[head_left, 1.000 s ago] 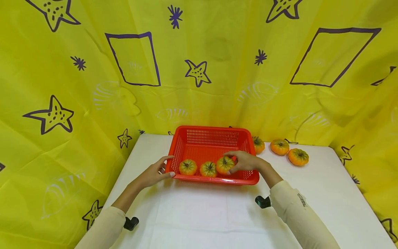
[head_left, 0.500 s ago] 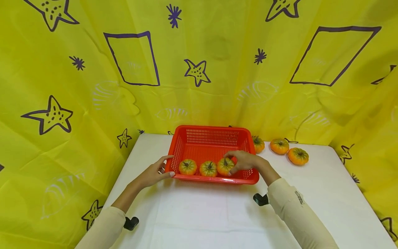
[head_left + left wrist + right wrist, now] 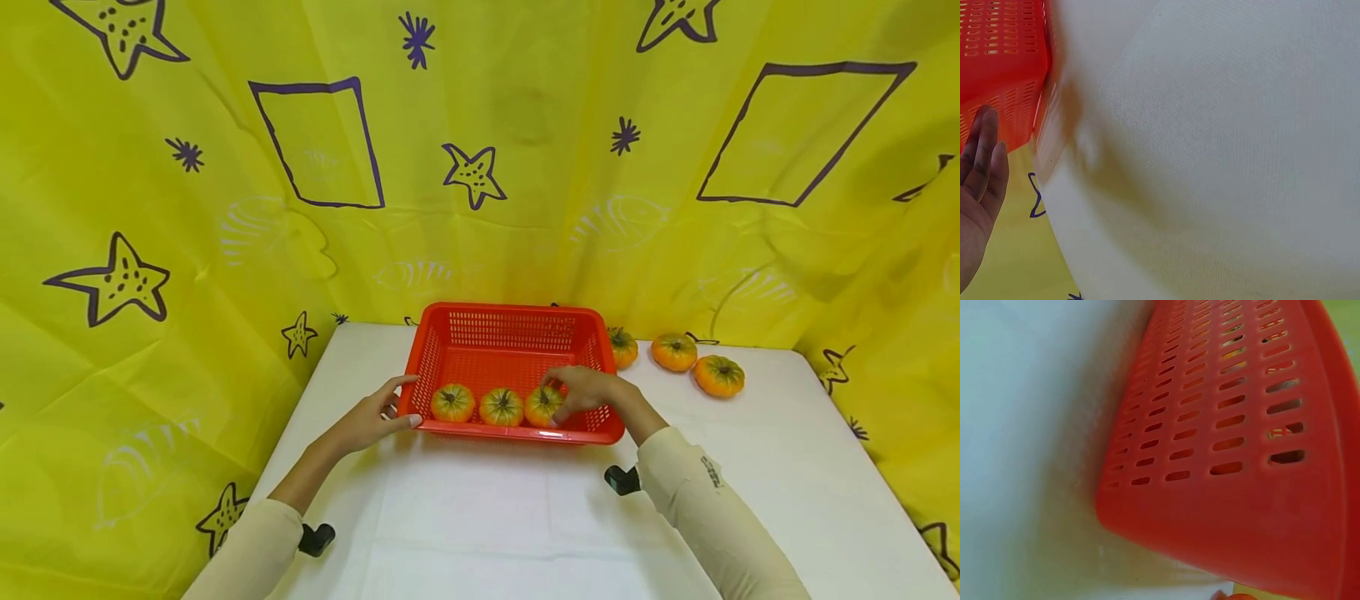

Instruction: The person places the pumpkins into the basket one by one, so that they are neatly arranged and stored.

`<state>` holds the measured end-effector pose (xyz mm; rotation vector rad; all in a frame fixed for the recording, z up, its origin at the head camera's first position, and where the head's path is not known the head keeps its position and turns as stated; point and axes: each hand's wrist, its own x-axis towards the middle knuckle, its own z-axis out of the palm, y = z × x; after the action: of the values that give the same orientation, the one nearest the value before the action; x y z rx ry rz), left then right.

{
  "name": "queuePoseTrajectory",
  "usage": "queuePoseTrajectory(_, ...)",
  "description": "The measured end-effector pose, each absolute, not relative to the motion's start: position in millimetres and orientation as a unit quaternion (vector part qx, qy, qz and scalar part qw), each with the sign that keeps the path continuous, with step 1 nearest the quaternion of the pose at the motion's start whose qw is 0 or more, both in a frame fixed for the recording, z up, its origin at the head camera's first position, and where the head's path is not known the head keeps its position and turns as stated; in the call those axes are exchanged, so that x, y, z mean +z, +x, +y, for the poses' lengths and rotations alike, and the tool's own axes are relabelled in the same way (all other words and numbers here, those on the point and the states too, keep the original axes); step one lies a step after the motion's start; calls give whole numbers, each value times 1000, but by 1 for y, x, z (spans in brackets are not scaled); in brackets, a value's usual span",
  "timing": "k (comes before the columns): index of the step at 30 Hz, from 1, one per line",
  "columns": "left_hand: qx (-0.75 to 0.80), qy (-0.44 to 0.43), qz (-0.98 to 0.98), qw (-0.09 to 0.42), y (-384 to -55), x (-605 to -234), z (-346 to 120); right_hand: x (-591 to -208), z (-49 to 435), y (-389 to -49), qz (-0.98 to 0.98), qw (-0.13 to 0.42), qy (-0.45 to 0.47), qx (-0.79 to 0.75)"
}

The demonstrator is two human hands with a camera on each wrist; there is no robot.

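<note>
A red plastic basket (image 3: pixel 517 432) with slotted walls stands on the white table. Along its near side sit three small ribbed pumpkins, orange with green tops: a left one (image 3: pixel 453 403), a middle one (image 3: pixel 501 407) and a right one (image 3: pixel 538 408). My right hand (image 3: pixel 588 392) reaches in over the basket's right side, its thumb and fingers around the right pumpkin. My left hand (image 3: pixel 371 418) touches the basket's left side near the front corner. In the left wrist view its fingers (image 3: pixel 984 150) lie nearly straight against the wall. The right wrist view shows mostly the basket's outer wall (image 3: pixel 1210 506).
Right of the basket, more pumpkins lie on the table: one (image 3: pixel 622 348) partly behind the basket's edge, another (image 3: pixel 674 352), and one (image 3: pixel 718 377) farther right. A yellow curtain (image 3: pixel 525 233) with starfish drawings rises behind the white table (image 3: pixel 480 517).
The right pumpkin has come down slightly beside the middle one, with my right hand still around it. My right forearm has shifted a little leftward. The left hand stays in place.
</note>
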<state>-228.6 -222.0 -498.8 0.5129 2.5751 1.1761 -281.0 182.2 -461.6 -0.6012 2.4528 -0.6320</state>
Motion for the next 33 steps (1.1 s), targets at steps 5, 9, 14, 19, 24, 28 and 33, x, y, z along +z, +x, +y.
queuePoseTrajectory(5, 404, 179, 887, 132, -229, -498, -222, -463, 181, -281, 913, 266, -216, -219)
queuePoseTrajectory(9, 402, 181, 888, 131, -228, -499, -222, -467, 180, -281, 912, 280, -213, -213)
queuePoseTrajectory(14, 402, 182, 888, 129, -228, -499, -222, -471, 178, -281, 911, 286, -219, -198)
queuePoseTrajectory(19, 402, 182, 888, 128, -228, -498, -222, -472, 177, -282, 913, 289, -212, -193)
queuePoseTrajectory(24, 400, 180, 889, 130, -227, -497, -221, -470, 176, -281, 910, 303, -203, -200)
queuePoseTrajectory(28, 401, 177, 889, 132, -227, -496, -221, -467, 177, -280, 908, 313, -187, -205)
queuePoseTrajectory(33, 401, 176, 889, 135, -227, -496, -222, -466, 178, -280, 910, 314, -178, -202)
